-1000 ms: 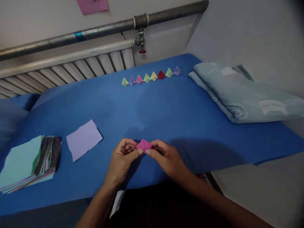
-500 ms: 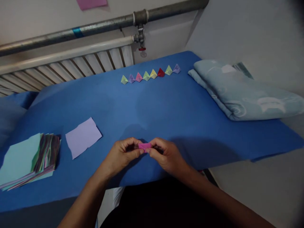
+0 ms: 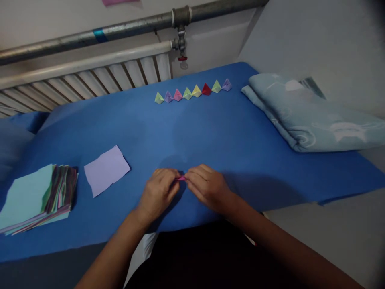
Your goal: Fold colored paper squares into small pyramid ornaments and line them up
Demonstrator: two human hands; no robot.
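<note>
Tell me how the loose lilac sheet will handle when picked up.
The lilac sheet looks thin, so it is probably light and likely to bend when lifted. Lying flat on the blue cover, it may slide if pushed. Its uneven edges suggest it could crease or tear in a hard pinch.

My left hand [image 3: 158, 194] and right hand [image 3: 210, 188] are bare, and my forearms [image 3: 279, 241] too, as far as I see them. Plain black clothing [image 3: 192, 261] covers my body; whether the white material [image 3: 149, 243] beside it is mine, I can't tell.
</note>
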